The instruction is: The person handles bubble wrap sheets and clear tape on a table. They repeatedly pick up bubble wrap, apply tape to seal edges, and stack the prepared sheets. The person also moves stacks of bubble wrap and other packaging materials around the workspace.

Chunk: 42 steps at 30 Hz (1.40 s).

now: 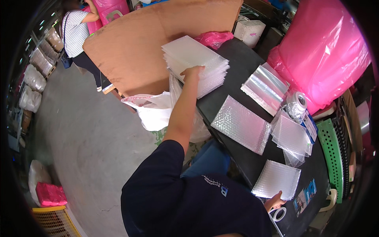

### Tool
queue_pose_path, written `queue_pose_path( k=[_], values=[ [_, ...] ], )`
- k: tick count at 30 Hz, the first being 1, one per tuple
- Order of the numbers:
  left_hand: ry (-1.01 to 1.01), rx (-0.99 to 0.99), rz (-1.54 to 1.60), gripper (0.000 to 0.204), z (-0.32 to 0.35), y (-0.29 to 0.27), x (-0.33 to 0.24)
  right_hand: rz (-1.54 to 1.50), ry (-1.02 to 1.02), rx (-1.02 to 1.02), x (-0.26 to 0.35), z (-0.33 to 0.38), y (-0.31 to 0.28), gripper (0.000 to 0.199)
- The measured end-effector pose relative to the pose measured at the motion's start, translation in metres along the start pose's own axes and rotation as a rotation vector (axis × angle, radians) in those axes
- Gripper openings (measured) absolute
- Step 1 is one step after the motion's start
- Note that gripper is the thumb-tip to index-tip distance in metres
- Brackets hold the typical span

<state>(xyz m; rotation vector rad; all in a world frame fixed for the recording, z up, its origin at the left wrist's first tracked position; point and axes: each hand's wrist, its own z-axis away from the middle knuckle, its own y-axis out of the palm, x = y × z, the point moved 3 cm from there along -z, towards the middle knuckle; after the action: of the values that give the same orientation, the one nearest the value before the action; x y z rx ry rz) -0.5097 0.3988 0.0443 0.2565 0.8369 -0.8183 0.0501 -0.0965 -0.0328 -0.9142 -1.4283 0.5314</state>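
A thick stack of clear bubble-wrap pouches (193, 51) stands at the far end of the black table. My left hand (192, 72) reaches out and rests on its near side, thumb and fingers spread apart. Closer to me lies a smaller pile of bubble-wrap pouches (278, 177). My right hand (275, 201) is closed at the lower edge of this pile, with the thumb over the edge; the other fingers are partly hidden. A white tape roll (279, 214) lies just below that hand. Between the two piles sits a larger bubble-wrap pouch (241, 124).
On the black table (233, 59) are silvery film sheets (265, 89), a clear film roll (296, 103) and a printed card (305, 197). A big pink bag (319, 51) borders the right. A brown board (130, 51) stands beyond; a person (75, 35) is behind it.
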Motion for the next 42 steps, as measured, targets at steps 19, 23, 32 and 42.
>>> queue_pose_path(
  k=[19, 23, 32, 42],
  values=[
    [0.082, 0.347, 0.608, 0.067, 0.003, -0.009, -0.012, 0.135, -0.143, -0.237, 0.003, 0.005, -0.022, 0.081],
    [0.217, 0.365, 0.63, 0.057, 0.0, -0.01, -0.021, 0.129, -0.198, -0.244, 0.012, 0.007, -0.029, 0.08],
    [0.512, 0.936, 0.647, 0.036, 0.135, 0.065, -0.033, 0.159, -0.324, -0.361, 0.013, -0.002, -0.034, 0.079],
    [0.077, 0.78, 0.143, 0.04, 0.079, 0.177, 0.144, 0.313, -0.476, -0.563, 0.006, -0.028, -0.026, 0.078]
  ],
)
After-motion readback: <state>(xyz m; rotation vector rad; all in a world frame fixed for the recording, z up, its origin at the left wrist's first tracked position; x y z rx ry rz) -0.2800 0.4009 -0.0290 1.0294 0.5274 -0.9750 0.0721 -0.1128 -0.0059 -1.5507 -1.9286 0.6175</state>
